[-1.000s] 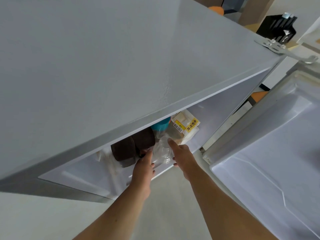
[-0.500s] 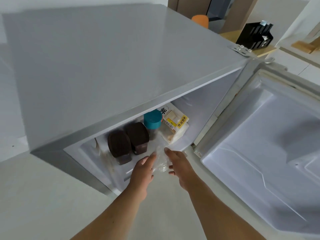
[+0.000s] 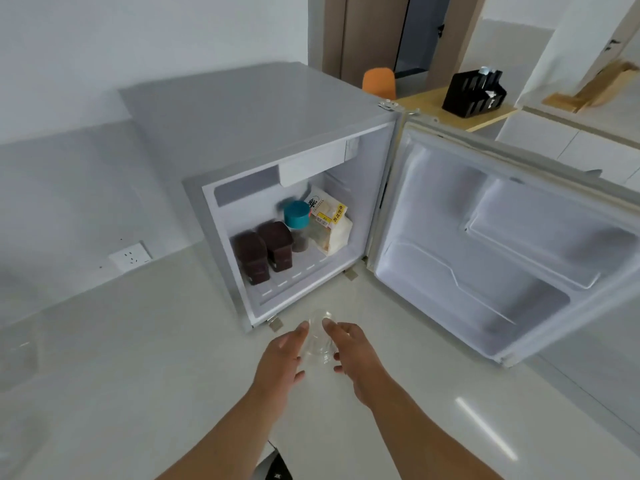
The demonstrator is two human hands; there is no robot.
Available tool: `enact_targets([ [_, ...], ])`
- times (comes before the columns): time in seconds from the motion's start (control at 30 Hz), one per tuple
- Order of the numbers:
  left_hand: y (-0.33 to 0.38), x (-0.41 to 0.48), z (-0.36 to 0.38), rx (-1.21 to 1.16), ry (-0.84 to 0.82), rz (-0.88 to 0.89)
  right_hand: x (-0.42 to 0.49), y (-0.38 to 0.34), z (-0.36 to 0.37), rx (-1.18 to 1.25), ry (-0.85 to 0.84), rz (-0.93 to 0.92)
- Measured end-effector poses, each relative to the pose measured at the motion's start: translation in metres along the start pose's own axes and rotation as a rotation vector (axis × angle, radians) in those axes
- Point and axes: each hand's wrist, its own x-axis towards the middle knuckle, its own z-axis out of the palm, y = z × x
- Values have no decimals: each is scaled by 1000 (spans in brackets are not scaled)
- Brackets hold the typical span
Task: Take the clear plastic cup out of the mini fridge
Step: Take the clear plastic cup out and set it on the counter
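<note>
The clear plastic cup [image 3: 319,337] is outside the grey mini fridge [image 3: 242,133], over the pale floor in front of its opening. Both hands hold it from the sides: my left hand [image 3: 282,362] presses its left wall, my right hand [image 3: 353,355] its right wall. The cup's mouth tilts away from me toward the fridge. The fridge door [image 3: 485,244] is swung wide open to the right.
Inside the fridge stand two dark brown containers [image 3: 263,252], a teal-lidded jar [image 3: 297,223] and a white bread bag [image 3: 329,226]. A wall socket [image 3: 131,257] is low on the left. Behind the fridge are an orange chair [image 3: 379,82] and a black rack [image 3: 474,93] on a wooden table.
Both hands drew the cup out of the fridge and back toward me. My head rose and pulled back, so the whole fridge and door came into view.
</note>
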Motion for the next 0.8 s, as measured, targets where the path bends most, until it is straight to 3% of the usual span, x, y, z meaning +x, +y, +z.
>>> enact_targets([
  [0.33,-17,-37,-88,-34,102,-34,-36,20,81,-24,-86,7],
  [0.8,14,77,-228,-29,104,-64,66,7,246,-16,-86,108],
])
